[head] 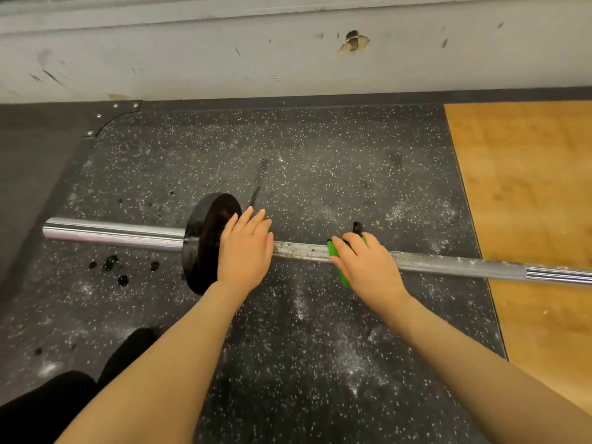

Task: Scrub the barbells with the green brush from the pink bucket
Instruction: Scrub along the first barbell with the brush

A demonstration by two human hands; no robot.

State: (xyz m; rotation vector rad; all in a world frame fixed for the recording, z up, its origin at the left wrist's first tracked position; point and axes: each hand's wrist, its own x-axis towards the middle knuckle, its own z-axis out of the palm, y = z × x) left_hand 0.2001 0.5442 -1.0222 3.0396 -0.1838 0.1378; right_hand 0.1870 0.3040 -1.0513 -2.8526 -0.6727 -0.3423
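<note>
A: Barbell (448,265)?
B: Lying across the speckled rubber floor (320,171), its right end over the wooden platform (528,203) edge.
A: Hands?
B: Left hand (245,251) flat, fingers straight, beside the black plate (200,248). Right hand (368,267) curled round the green brush (333,249), pressed on the knurled shaft.

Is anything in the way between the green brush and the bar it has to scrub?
No, nothing visible is in the way. The right hand grips the green brush and holds it right on the barbell, on its rough part. The left hand rests on the bar further along, by the black plate, apart from the brush.
</note>
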